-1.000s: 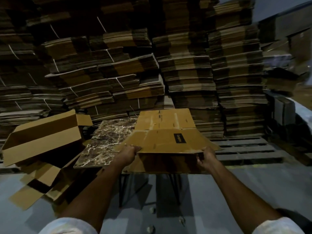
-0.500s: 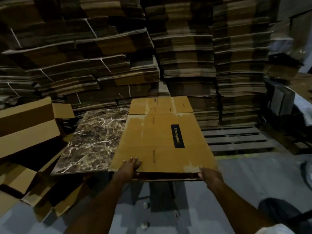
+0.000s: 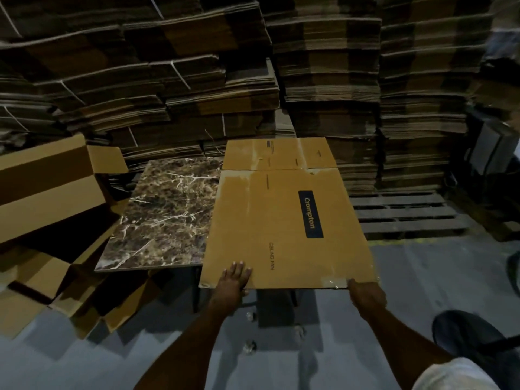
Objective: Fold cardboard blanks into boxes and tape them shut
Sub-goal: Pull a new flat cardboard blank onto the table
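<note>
Marble table [image 3: 168,215] under blank [image 3: 275,220], cardboard stacks [image 3: 329,80] behind

Flattened blank [image 3: 284,220] on table [image 3: 166,212], right side; opened boxes [image 3: 50,192] left; bundled stacks [image 3: 197,80] behind; pallet [image 3: 405,215] right

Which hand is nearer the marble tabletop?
Left. The left hand lies flat on the cardboard blank near its left edge, close to the marble tabletop; the right hand grips the blank's near right corner, farther away.

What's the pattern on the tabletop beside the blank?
Dark brown marble with white veins on the tabletop, left of the cardboard blank; the head view shows it best.
</note>
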### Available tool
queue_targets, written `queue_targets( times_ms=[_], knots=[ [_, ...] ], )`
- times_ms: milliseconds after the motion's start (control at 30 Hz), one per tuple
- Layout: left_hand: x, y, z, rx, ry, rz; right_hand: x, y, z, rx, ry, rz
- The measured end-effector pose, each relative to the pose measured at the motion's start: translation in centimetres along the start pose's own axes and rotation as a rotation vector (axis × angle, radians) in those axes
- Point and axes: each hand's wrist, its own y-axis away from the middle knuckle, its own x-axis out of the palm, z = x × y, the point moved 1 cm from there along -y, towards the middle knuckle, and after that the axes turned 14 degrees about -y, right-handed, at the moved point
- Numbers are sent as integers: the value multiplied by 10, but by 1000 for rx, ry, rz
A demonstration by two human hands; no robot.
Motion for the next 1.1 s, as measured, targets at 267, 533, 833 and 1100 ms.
queue_targets(
  times_ms=[267,533,833,1100],
  knots=[
    [-41,37,17,-123,324,109,46,55,45,-296,362,254],
    [-48,101,70,-336,551,-61,132,151,100,-613,551,612],
    [-33,139,206,-442,673,-139,264,232,148,-804,553,692],
    [-23,158,347,-529,690,-146,387,303,192,-868,443,769]
  ],
)
